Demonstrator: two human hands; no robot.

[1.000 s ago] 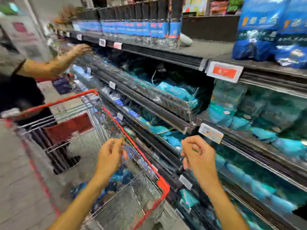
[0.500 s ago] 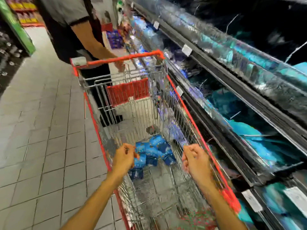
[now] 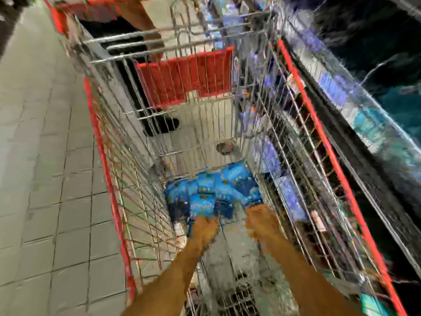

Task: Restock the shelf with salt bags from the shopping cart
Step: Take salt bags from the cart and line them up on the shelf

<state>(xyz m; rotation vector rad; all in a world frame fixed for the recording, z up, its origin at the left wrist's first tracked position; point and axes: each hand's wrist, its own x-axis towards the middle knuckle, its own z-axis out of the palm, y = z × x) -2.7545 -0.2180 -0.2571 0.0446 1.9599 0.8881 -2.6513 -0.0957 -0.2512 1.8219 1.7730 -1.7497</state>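
Two bare arms reach down into the shopping cart (image 3: 107,169), which stands beside the shelf (image 3: 355,115). Left hand (image 3: 205,229) and right hand (image 3: 262,224) are just short of the blue salt bags (image 3: 214,190) heaped on the cart floor; blur hides how their fingers lie.

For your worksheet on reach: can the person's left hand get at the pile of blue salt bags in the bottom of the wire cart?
Probably yes: the left hand is already inside the red-rimmed wire cart, at the near edge of the blue salt bags, with nothing between. Blur hides its grip.
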